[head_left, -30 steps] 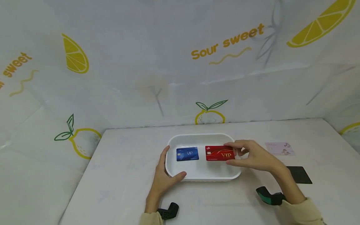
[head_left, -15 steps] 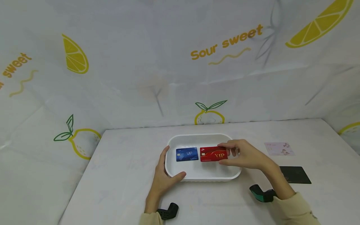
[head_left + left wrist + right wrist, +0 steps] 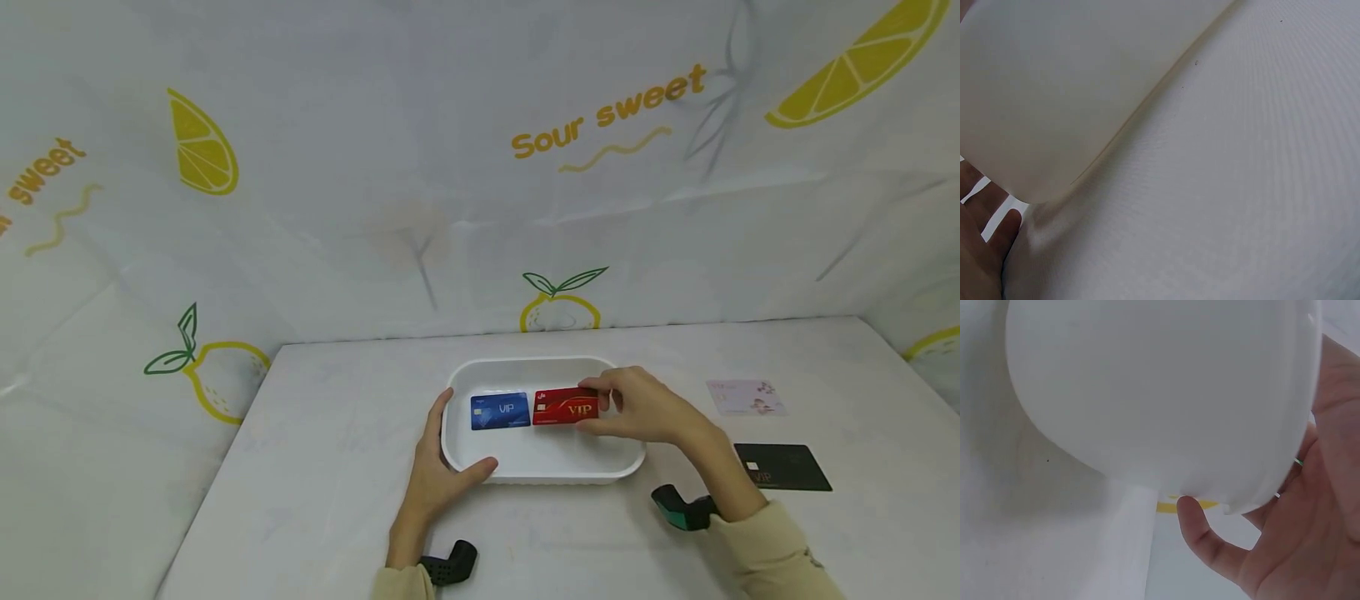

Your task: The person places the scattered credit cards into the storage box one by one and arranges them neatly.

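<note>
A white tray (image 3: 525, 462) sits on the table with a blue VIP card (image 3: 501, 412) lying in its left half. My left hand (image 3: 442, 479) holds the tray's front left corner, thumb over the front rim and fingers along the left side. Just right of the blue card, my right hand (image 3: 645, 404) pinches the right end of a red VIP card (image 3: 562, 407) between thumb and fingers. The left wrist view has the tray's outer wall (image 3: 1072, 94) with fingers beside it. In the right wrist view, the tray wall (image 3: 1160, 394) hides the cards.
Right of the tray, a pink patterned card (image 3: 746, 397) lies on the white table (image 3: 315, 467). A black VIP card (image 3: 783, 467) lies nearer, close to my right forearm. A white lemon-print cloth (image 3: 337, 208) stands behind the table.
My right hand has moved left with the red card, bringing it up close beside the blue card. More of the black card now shows. The left hand and tray have stayed put.
</note>
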A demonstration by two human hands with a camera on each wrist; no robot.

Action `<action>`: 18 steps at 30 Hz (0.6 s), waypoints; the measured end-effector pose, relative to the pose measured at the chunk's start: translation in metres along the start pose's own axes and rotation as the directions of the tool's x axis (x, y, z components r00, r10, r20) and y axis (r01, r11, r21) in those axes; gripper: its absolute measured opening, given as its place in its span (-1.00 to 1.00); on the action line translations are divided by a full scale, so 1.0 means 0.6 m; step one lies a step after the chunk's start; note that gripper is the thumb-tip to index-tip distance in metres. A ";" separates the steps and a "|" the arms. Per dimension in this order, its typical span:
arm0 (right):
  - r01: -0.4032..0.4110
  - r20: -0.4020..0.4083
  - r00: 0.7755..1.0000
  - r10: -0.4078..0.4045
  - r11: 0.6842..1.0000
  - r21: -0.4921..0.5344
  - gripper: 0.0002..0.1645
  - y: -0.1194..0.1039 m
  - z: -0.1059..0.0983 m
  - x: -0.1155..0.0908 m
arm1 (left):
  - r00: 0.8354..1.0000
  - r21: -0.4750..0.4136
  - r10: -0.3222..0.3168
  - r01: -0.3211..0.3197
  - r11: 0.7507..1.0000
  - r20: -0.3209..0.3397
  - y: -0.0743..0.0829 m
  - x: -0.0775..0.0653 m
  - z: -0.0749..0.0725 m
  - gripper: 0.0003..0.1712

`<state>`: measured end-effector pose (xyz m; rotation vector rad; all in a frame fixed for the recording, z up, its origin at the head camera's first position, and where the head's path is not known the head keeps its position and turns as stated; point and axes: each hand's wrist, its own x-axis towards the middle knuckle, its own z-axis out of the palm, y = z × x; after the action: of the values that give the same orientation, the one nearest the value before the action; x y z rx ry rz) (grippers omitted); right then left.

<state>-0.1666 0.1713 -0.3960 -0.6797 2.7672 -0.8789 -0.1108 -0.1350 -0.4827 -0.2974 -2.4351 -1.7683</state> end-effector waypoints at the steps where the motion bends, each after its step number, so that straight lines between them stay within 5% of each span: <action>1: -0.007 0.001 1.000 0.007 1.000 -0.004 -0.30 -0.001 0.000 0.001 | 1.000 -0.003 -0.001 0.001 1.000 0.001 0.000 0.000 0.000 0.29; 18: -0.086 0.026 0.996 0.088 0.995 -0.054 -0.32 -0.018 0.012 0.014 | 1.000 -0.017 0.007 -0.007 1.000 0.011 0.003 0.001 -0.003 0.30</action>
<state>-0.1680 0.1559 -0.3960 -0.5707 2.7803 -0.7750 -0.1109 -0.1362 -0.4805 -0.3181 -2.4248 -1.7900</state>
